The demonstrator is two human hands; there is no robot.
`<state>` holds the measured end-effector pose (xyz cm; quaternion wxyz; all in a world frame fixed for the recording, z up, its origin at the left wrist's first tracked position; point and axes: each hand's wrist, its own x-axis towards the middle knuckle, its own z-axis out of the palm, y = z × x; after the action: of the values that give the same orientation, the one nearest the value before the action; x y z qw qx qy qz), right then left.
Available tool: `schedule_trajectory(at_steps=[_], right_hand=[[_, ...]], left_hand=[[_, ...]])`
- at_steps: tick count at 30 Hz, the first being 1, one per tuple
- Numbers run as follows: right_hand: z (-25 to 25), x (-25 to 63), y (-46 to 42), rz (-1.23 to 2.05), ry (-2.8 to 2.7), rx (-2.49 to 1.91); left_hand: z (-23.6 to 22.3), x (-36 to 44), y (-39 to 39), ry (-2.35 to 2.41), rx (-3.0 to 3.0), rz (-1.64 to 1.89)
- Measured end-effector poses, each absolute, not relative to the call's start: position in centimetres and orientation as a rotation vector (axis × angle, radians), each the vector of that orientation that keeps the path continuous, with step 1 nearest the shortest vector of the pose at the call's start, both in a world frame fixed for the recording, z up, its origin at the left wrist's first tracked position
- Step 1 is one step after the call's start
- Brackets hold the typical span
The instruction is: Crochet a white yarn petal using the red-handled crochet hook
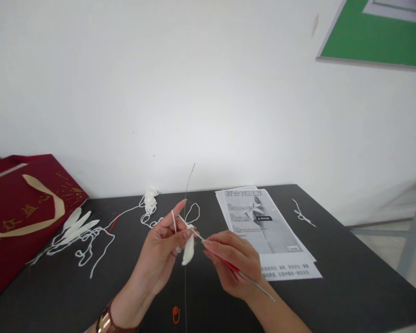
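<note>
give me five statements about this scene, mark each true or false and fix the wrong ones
1. The left hand pinches a white crocheted piece. True.
2. The right hand holds a hook. True.
3. The orange clip lies on the printed sheets. False: the orange clip lies apart from the printed sheets.
4. White petals lie beside the dark red bag. True.
5. That bag is right of the sheets. False: it is left of them.

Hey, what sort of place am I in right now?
Likely an indoor room used for crafts: a flat black tabletop against a plain white wall, with loose white yarn and black-and-white printed paper sheets on it.
</note>
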<state>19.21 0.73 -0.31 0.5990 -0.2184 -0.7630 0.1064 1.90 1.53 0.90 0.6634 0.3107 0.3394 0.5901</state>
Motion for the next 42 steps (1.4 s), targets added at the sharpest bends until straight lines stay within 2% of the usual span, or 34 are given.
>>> schedule_trajectory(at_steps=[6, 10, 18, 25, 38, 42], right_hand=[[-0.2, 19.9, 1.7, 0.686, -1.614, -0.557], [-0.1, 20.0, 1.8, 0.787, -1.545, -0.578], [0.3, 19.6, 0.7, 0.442, -1.644, -0.556], [0.0, 19.2, 0.4, 0.445, -1.613, -0.551], [-1.2, 18.6, -0.2, 0.021, -1.753, -0.576], [-1.3, 18.6, 0.0, 0.088, -1.74, -0.56]], left_hand=[[1.1, 1.2, 1.9, 0.725, 0.664, 1.192], [1.1, 1.1, 1.9, 0.714, 0.672, 1.168], [0.8, 1.9, 1.3, 0.718, 0.611, 1.275], [1.2, 2.1, 1.3, 0.623, 0.482, 1.217], [1.3, 2.4, 1.3, 0.643, 0.488, 1.295], [1.1, 2.4, 1.2, 0.63, 0.469, 1.32]])
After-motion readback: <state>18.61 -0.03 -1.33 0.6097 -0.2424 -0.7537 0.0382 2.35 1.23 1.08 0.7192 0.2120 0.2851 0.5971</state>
